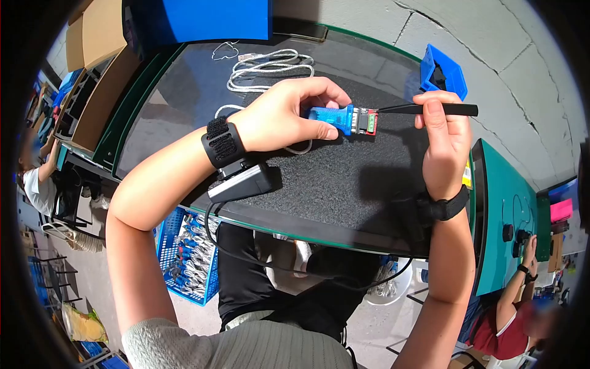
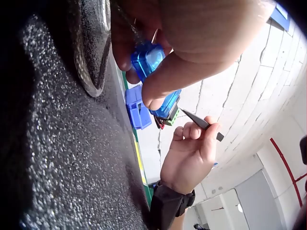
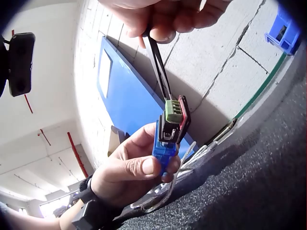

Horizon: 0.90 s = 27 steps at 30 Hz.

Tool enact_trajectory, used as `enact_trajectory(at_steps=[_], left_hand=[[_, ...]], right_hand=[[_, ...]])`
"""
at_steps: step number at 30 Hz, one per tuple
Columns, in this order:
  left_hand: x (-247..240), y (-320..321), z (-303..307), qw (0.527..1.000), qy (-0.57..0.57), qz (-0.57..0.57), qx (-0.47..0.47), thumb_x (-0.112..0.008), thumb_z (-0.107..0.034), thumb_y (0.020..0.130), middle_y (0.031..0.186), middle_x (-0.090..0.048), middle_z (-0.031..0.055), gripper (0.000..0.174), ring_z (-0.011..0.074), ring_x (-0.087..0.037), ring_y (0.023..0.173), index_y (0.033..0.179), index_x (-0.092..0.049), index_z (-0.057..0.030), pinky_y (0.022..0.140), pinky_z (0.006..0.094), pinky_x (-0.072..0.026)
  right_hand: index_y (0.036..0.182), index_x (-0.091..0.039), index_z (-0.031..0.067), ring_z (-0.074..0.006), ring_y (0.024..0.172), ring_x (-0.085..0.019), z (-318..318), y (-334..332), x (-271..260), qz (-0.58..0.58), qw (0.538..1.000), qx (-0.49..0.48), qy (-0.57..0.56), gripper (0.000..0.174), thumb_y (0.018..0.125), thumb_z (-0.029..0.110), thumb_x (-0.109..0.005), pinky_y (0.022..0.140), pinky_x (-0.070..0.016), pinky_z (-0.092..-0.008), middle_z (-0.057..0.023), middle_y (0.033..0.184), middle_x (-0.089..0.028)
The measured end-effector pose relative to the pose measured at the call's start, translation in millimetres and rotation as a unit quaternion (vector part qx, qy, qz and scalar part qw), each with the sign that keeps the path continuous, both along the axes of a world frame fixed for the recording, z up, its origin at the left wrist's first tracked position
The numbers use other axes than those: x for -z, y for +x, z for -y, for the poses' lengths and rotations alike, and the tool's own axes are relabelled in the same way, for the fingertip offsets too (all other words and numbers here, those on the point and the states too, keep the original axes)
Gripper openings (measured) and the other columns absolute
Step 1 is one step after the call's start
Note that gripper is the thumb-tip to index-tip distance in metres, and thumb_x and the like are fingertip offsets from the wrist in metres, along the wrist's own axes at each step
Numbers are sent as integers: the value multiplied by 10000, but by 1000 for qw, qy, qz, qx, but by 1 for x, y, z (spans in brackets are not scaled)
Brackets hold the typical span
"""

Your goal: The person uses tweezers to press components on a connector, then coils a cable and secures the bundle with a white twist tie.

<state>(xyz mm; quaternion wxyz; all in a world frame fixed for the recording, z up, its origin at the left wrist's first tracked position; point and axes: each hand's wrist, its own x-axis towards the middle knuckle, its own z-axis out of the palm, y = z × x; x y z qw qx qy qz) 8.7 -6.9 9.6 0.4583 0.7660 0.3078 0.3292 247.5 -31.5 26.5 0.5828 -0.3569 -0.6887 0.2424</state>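
Note:
My left hand [image 1: 276,117] grips a see-through blue serial adapter [image 1: 330,115] between thumb and fingers, above the dark mat. A small red board with a green terminal block [image 1: 372,123] is joined to the adapter's metal connector end, facing right. In my right hand [image 1: 445,144] I pinch black tweezers [image 1: 461,109], their tips pointing left. The right wrist view shows the two tweezer prongs [image 3: 157,64] coming down right at the top of the green block [image 3: 173,111]. A pale braided cable [image 1: 270,69] lies coiled behind the left hand and loops under it.
Past the right hand stands a small blue bin [image 1: 452,72] with dark pieces inside. At the back left are a large blue panel [image 1: 209,18] and an open cardboard box [image 1: 101,92]. Below the table edge, a blue basket [image 1: 212,286] holds several cables. Other people sit at both sides.

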Motion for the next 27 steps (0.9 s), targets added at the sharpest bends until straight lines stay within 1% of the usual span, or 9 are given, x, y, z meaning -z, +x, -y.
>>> enact_trajectory(at_steps=[5,19,27], left_hand=[[-2,0,2,1000,-18,16,5,-709,2,763,989,-612,15,397,85,-568,934,1126,-552,-30,845,246,-469],[-1,-1,2,1000,4,3,-1,-712,-1,760,985,-613,16,403,83,-570,937,1128,-553,-36,838,243,-480],[0,-1,2,1000,8,9,-2,-714,-6,760,989,-617,18,403,84,-572,936,1129,-553,-37,840,247,-480]], right_hand=[[877,-630,15,-59,642,-472,1,-2,0,10,1000,16,5,210,927,197,-538,568,-346,-197,-6,728,-540],[872,-625,20,-65,637,-480,0,-4,1,25,999,22,23,194,922,192,-550,584,-367,-203,-8,739,-538],[864,-632,20,-65,638,-507,2,-6,-1,7,999,35,16,195,921,190,-555,590,-386,-198,-16,764,-568]])
